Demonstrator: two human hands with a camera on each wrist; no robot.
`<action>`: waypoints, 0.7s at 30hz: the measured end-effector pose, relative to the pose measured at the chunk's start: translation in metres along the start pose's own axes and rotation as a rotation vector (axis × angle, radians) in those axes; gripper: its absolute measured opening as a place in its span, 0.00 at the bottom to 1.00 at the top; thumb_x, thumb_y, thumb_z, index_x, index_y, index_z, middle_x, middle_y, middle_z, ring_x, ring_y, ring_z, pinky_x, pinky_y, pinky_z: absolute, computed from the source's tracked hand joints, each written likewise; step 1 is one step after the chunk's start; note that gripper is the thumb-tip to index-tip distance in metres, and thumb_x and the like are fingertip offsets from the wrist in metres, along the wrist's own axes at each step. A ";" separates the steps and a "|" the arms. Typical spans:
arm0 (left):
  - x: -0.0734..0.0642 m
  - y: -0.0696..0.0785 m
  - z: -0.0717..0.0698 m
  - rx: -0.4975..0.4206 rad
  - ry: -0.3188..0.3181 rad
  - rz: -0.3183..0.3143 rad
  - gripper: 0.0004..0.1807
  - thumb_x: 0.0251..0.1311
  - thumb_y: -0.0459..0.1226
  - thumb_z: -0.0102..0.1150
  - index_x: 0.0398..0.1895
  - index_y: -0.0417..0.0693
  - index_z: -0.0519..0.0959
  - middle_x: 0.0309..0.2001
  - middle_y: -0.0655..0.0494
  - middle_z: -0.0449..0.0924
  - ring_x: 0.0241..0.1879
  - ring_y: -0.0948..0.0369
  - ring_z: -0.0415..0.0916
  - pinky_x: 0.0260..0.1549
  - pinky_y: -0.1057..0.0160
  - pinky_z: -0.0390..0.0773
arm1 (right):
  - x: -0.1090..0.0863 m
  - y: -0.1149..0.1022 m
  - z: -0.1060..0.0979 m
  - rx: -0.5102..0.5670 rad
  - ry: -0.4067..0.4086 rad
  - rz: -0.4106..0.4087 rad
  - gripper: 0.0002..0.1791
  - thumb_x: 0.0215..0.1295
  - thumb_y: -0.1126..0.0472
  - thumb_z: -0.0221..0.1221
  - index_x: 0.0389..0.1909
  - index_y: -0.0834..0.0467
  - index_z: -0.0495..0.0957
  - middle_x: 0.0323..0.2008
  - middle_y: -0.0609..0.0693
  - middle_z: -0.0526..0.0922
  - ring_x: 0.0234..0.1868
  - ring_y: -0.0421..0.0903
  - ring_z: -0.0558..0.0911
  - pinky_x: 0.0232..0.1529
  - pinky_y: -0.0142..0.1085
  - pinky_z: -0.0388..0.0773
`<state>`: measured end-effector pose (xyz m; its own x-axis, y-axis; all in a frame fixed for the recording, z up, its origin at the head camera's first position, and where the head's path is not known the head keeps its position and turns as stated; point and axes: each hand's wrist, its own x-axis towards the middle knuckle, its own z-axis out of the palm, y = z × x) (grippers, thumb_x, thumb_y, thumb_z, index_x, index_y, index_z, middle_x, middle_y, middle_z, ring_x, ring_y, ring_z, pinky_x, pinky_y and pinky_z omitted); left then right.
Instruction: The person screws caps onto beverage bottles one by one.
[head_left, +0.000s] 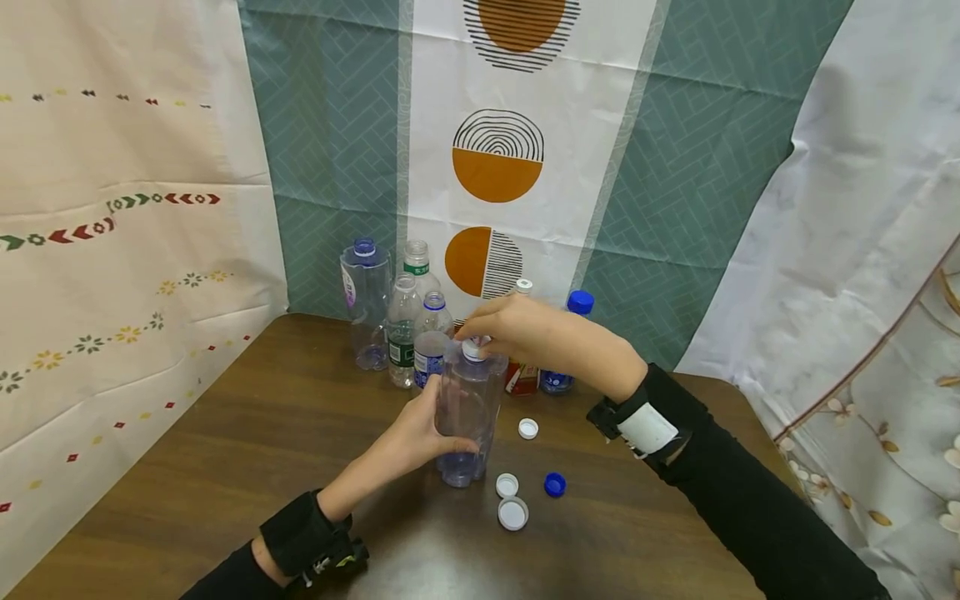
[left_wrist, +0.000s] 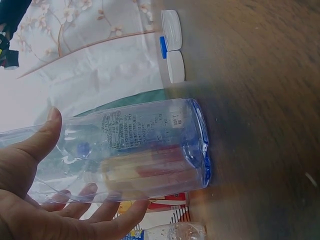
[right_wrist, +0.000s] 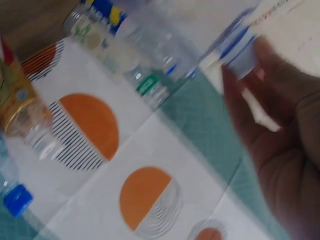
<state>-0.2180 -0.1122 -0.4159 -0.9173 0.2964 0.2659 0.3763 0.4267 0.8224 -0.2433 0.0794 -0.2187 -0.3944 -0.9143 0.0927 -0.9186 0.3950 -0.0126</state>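
A large clear, bluish plastic bottle (head_left: pixel 472 404) stands upright on the table in the head view. My left hand (head_left: pixel 420 432) grips its lower body, thumb across the near side. In the left wrist view the fingers (left_wrist: pixel 131 212) wrap round the far side of the bottle. Over the bottle's neck, my right hand (head_left: pixel 525 329) pinches a white cap (head_left: pixel 472 350) between thumb and fingertips. The right wrist view shows this cap (right_wrist: pixel 244 56) at the bottle mouth, partly covered by the fingers.
Loose caps lie right of the bottle: white ones (head_left: pixel 528 428) and a blue one (head_left: pixel 555 484). Behind stand several bottles, among them a large uncapped one (head_left: pixel 367 300), a red-labelled one (head_left: pixel 521 379) and a blue-capped one (head_left: pixel 581 302). Fabric hangs behind the table (head_left: pixel 322 433).
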 end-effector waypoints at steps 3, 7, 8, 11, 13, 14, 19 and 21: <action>0.000 0.001 0.001 0.003 0.004 -0.006 0.47 0.43 0.41 0.84 0.61 0.42 0.62 0.57 0.47 0.80 0.56 0.49 0.78 0.56 0.46 0.79 | 0.001 -0.009 0.004 -0.046 0.026 0.099 0.15 0.68 0.65 0.64 0.55 0.62 0.83 0.48 0.54 0.86 0.48 0.50 0.85 0.49 0.34 0.84; 0.000 0.001 0.001 0.012 0.011 0.000 0.47 0.43 0.42 0.84 0.61 0.41 0.63 0.57 0.47 0.80 0.55 0.50 0.78 0.55 0.47 0.80 | 0.002 -0.020 0.012 -0.043 0.103 0.261 0.12 0.69 0.62 0.64 0.50 0.63 0.84 0.43 0.54 0.86 0.42 0.49 0.84 0.43 0.32 0.84; 0.000 0.001 0.001 0.013 0.013 -0.001 0.47 0.42 0.42 0.84 0.61 0.41 0.63 0.56 0.47 0.80 0.55 0.50 0.78 0.55 0.48 0.80 | 0.003 -0.023 0.014 -0.051 0.127 0.296 0.12 0.69 0.61 0.65 0.49 0.63 0.84 0.41 0.54 0.86 0.41 0.49 0.84 0.42 0.32 0.85; 0.000 0.002 0.001 0.014 0.017 -0.013 0.47 0.42 0.42 0.85 0.61 0.42 0.63 0.57 0.48 0.80 0.55 0.50 0.78 0.55 0.48 0.80 | 0.005 -0.032 0.019 -0.120 0.174 0.364 0.12 0.68 0.58 0.66 0.44 0.64 0.85 0.37 0.55 0.85 0.39 0.50 0.85 0.41 0.37 0.86; 0.000 0.002 0.001 0.017 0.020 -0.018 0.47 0.42 0.43 0.85 0.61 0.41 0.63 0.57 0.47 0.80 0.55 0.50 0.78 0.55 0.47 0.80 | 0.007 -0.037 0.021 -0.198 0.190 0.370 0.13 0.66 0.56 0.67 0.40 0.64 0.85 0.33 0.55 0.83 0.38 0.50 0.85 0.40 0.38 0.87; 0.000 0.002 0.001 0.015 0.020 -0.019 0.47 0.42 0.42 0.85 0.61 0.41 0.63 0.57 0.47 0.79 0.55 0.50 0.78 0.55 0.47 0.80 | 0.008 -0.039 0.021 -0.235 0.192 0.371 0.14 0.66 0.56 0.68 0.39 0.64 0.85 0.32 0.55 0.83 0.37 0.50 0.85 0.40 0.39 0.87; -0.001 0.002 0.001 0.004 0.017 -0.026 0.47 0.42 0.42 0.84 0.61 0.42 0.63 0.57 0.47 0.80 0.56 0.49 0.78 0.56 0.46 0.79 | 0.010 -0.040 0.019 -0.229 0.152 0.401 0.14 0.67 0.55 0.67 0.41 0.64 0.85 0.33 0.55 0.84 0.38 0.50 0.85 0.41 0.39 0.87; -0.001 0.002 0.001 -0.003 0.012 -0.026 0.47 0.43 0.41 0.84 0.62 0.42 0.63 0.57 0.47 0.80 0.56 0.49 0.78 0.57 0.46 0.79 | 0.010 -0.037 0.016 -0.153 0.117 0.417 0.13 0.68 0.56 0.66 0.44 0.63 0.86 0.37 0.55 0.86 0.40 0.49 0.85 0.42 0.37 0.86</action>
<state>-0.2167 -0.1105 -0.4151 -0.9284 0.2747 0.2501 0.3516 0.4320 0.8305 -0.2136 0.0541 -0.2333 -0.7158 -0.6618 0.2227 -0.6646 0.7436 0.0736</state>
